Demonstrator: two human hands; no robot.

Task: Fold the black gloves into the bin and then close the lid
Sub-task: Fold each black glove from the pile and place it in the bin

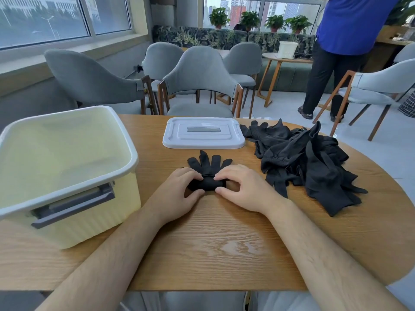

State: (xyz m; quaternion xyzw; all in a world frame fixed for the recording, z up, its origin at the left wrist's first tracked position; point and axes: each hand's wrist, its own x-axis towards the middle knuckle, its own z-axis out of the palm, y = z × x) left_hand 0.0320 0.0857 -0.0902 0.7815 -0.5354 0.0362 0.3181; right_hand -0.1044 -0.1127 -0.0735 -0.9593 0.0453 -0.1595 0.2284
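One glove lies flat on the table in front of me, its fingers fanned toward the lid, its cuff end bunched into a tight roll. My left hand and my right hand both pinch that roll, thumbs on the near side and fingertips curled over the top — closed on the cloth, not spread.

The risk I see is the roll springing loose. The knit looks thin and slack, so if I let go with either hand before the bundle is tucked, I expect it to unwind. Lifting it across to the bin on my left could also undo it — a dangling glove finger may catch on the rim. The pile of gloves sits close on my right, and a careless sweep of my forearm could drag some off the table edge.

By count: one bin, open and apparently empty; one lid, lying apart from it; one glove in hand. The pile holds several gloves, but they are too tangled to number.
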